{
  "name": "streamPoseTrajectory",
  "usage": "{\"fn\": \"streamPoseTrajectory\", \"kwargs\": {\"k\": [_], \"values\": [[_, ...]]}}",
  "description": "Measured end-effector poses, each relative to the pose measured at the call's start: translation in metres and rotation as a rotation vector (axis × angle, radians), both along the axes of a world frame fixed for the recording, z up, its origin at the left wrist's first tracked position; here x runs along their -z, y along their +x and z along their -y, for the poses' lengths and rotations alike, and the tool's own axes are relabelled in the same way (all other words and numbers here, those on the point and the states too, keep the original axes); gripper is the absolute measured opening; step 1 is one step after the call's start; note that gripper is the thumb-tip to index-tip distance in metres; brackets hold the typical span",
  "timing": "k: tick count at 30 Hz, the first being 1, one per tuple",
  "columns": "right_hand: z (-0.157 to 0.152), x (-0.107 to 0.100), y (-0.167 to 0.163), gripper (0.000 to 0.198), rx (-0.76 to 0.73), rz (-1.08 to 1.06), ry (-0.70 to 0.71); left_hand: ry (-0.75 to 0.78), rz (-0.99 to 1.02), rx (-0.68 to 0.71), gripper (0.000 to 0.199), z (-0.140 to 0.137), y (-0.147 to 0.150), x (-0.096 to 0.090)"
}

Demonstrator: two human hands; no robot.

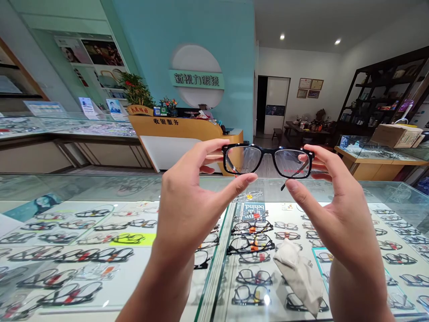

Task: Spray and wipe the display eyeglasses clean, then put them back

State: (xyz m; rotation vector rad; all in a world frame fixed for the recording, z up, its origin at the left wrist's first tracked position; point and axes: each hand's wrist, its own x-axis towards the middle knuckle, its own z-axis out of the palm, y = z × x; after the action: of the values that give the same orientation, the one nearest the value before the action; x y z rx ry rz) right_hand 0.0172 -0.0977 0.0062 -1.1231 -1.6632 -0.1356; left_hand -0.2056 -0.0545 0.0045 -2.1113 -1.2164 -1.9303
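Observation:
A pair of black-framed eyeglasses (268, 152) is held up level above the glass display case, with the lens fronts toward the camera. My left hand (197, 192) grips the left end of the frame between thumb and fingers. At the other end, my right hand (335, 201) pinches the frame's right side near the hinge. Small red print shows on the right lens. One temple arm tip pokes out below the frame beside my right thumb. A crumpled beige cloth (295, 273) lies on the glass top below my right hand.
Many eyeglass frames (251, 246) lie in rows inside the glass case (214, 286) below my hands. A wooden cashier counter (181, 129) stands beyond it. Another display case (382, 154) with a cardboard box (392, 135) is at the right. Dark shelves (382, 96) stand behind.

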Motion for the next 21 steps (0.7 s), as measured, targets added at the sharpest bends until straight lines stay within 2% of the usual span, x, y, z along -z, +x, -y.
{"fn": "streamPoseTrajectory", "kwargs": {"k": [8,14,21], "values": [[0.0007,-0.0018,-0.0013,0.052,0.005,0.005,-0.001,-0.030,0.021,0.010,0.060,0.0007,-0.0001,-0.0005],[0.0004,0.0003,-0.0036,0.052,0.011,0.018,0.065,-0.119,0.063,0.073,0.064,-0.0001,-0.0010,0.0000],[0.0008,0.0008,-0.0070,0.051,0.039,0.007,0.105,-0.132,0.069,0.103,0.062,-0.0007,0.0003,0.0015]]}}
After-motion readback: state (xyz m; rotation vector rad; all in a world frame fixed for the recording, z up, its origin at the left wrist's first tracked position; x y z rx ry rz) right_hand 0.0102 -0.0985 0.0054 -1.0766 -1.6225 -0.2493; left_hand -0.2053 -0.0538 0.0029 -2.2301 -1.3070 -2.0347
